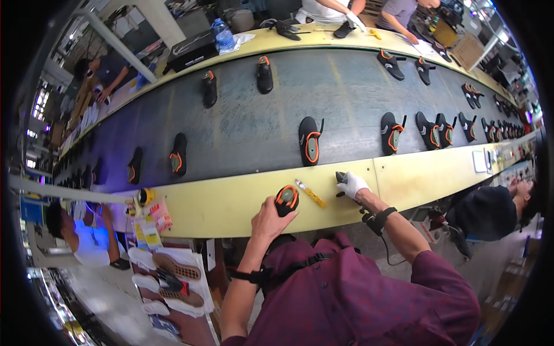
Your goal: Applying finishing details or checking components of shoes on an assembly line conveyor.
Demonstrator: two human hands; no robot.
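Left grip curled round shoe, above near tabletop. Right grip closed on dark piece, kind unclear. Judged mid-work: 1 shoe in hand, off belt; whether other shoes are finished, can't tell.

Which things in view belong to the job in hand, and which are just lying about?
Likely in the job:
- orange-lined black shoe, in the left hand
- small dark item, in the gloved right hand
- similar shoes on the belt

Apparently lying about:
- water bottle
- black box
- yellow tool, unheld; possibly job-related
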